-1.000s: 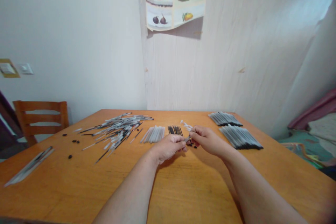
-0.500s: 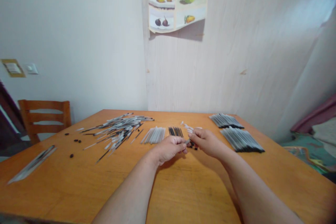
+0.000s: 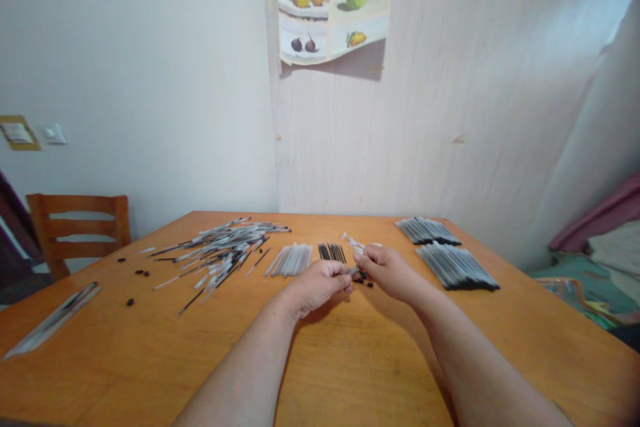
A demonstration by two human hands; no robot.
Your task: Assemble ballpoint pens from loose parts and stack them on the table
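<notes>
My left hand (image 3: pixel 323 288) is closed, thumb and fingers pinching a translucent greyish pen barrel (image 3: pixel 353 271). Just to its right, my right hand (image 3: pixel 384 268) is also closed, its fingertips meeting the same barrel's end; most of the barrel is hidden by the fingers. Behind my left hand lies a row of whitish translucent tubes (image 3: pixel 290 260), with a row of thin black sticks (image 3: pixel 332 253) beside it. White pen caps (image 3: pixel 353 241) lie behind my right hand. Several small black plugs (image 3: pixel 369 284) lie under and between the hands.
At the right are two neat stacks of black-ended pens, a nearer stack (image 3: pixel 457 267) and a farther stack (image 3: pixel 427 231). A loose heap of pen parts (image 3: pixel 225 247) spreads at the left. A clear bag (image 3: pixel 53 323) and stray black plugs (image 3: pixel 131 302) lie farther left on the wooden table (image 3: pixel 200 360).
The view has shifted slightly, so everything sits a little farther left. Both hands keep nearly the same pose, pinched together on the barrel.
</notes>
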